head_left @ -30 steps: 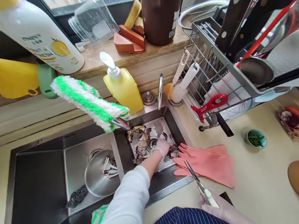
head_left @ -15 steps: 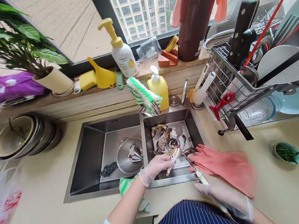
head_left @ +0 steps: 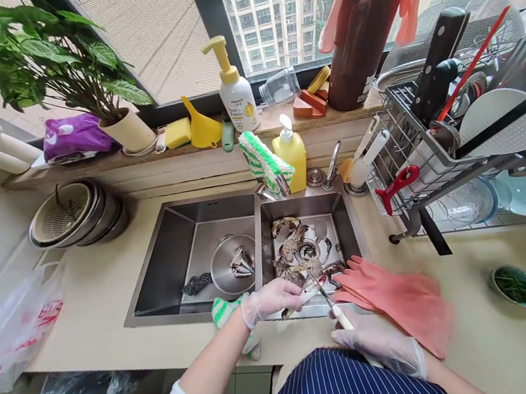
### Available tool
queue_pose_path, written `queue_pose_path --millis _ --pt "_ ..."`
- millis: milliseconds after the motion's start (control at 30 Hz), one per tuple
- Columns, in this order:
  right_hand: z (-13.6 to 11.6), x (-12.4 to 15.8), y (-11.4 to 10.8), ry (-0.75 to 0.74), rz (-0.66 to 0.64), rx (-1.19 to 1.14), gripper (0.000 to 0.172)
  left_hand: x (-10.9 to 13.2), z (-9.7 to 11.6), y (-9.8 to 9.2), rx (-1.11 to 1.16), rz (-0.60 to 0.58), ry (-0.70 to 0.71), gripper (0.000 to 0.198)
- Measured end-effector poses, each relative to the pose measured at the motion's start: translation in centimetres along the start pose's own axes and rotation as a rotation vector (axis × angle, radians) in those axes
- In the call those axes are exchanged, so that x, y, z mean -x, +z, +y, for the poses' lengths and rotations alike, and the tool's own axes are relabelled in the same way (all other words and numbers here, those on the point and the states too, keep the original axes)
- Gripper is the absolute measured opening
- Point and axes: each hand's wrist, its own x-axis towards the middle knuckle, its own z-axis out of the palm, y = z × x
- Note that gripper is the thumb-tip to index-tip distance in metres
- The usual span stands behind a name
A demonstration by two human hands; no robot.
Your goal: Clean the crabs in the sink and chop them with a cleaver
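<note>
My left hand, in a thin clear glove, is closed on a crab piece over the front rim of the right sink basin. My right hand, also gloved, grips a pair of scissors by their white handles, blades pointing up toward the crab piece. More crab parts lie around the drain in that basin. A steel bowl with cut crab legs sits in the left basin.
Pink rubber gloves lie on the counter right of the sink. A dish rack with knives stands at the right, a small green bowl near it. Soap bottle, brush and faucet are behind the sink; stacked colanders at the left.
The view pulled back and up. My left hand lifted a crab piece from the drain area to the sink's front edge, and the scissors moved in beside it.
</note>
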Motion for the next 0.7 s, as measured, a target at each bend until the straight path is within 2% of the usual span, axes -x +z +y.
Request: queue_pose_path --millis 167,267,367,467,567,700 --pt "2.6 -1.4 1.9 0.013 -0.010 -0.108 0.036 -0.3 0.2 -0.4 0.000 -0.070 -0.049 0.029" --pt "3.9 -2.2 2.9 0.045 0.041 -0.045 0.038 -0.5 0.2 -0.7 0.013 -0.109 -0.037 0.032" --pt "4.2 -2.9 3.2 0.024 0.127 -0.031 0.040 -0.7 0.4 -1.0 0.025 -0.108 -0.036 0.034" --pt "3.8 -3.5 2.8 0.009 0.165 -0.007 0.038 -1.0 0.8 -1.5 0.010 -0.094 -0.057 0.034" --pt "3.2 -4.1 1.7 -0.011 0.110 -0.012 0.035 -1.3 1.2 -2.2 0.024 -0.114 -0.083 0.034" --pt "2.2 -4.6 0.4 0.002 0.039 -0.042 0.047 -1.5 1.8 -2.7 0.028 -0.170 -0.018 0.033"
